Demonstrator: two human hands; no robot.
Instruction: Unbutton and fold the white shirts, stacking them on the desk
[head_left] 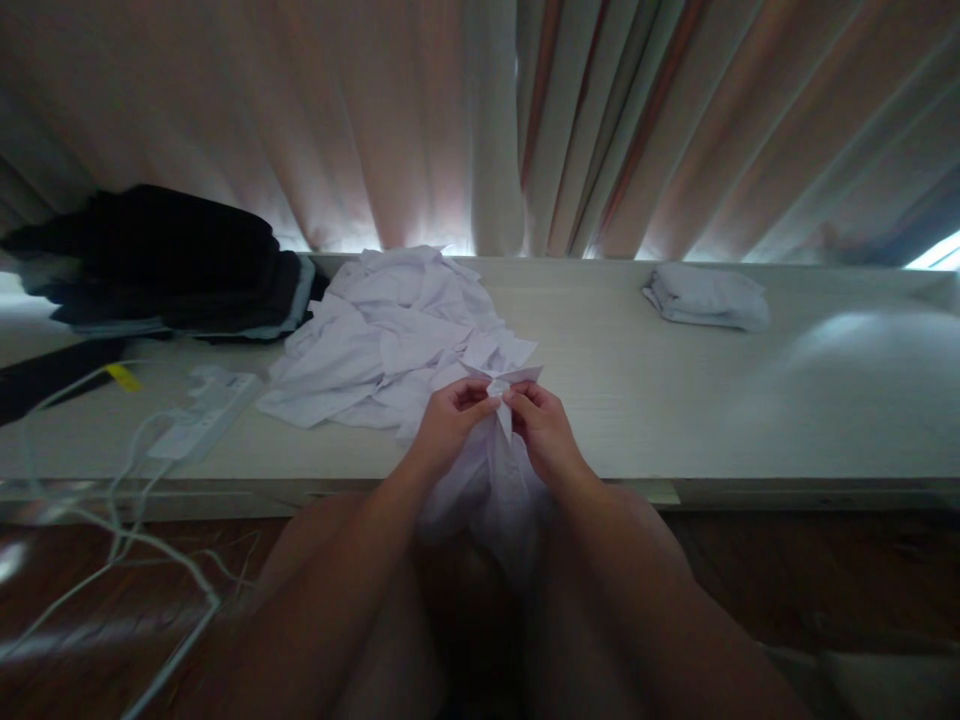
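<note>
White garment point(511, 485), near side: likely light, limp; left hand point(452, 418) and right hand point(546, 425) pinch its collar point(523, 376), probably the firmest hold.

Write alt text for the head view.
Left hand and right hand pinch a white garment at a pale table, beside a white fabric heap. Dark folded clothes and a power strip lie left, a folded cloth right.

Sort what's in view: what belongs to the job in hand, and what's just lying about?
Likely the job: white cloth in the left fingers and right fingers; white heap, perhaps joined.

Likely just lying about: dark clothes pile; power strip; white cable; folded cloth.
</note>
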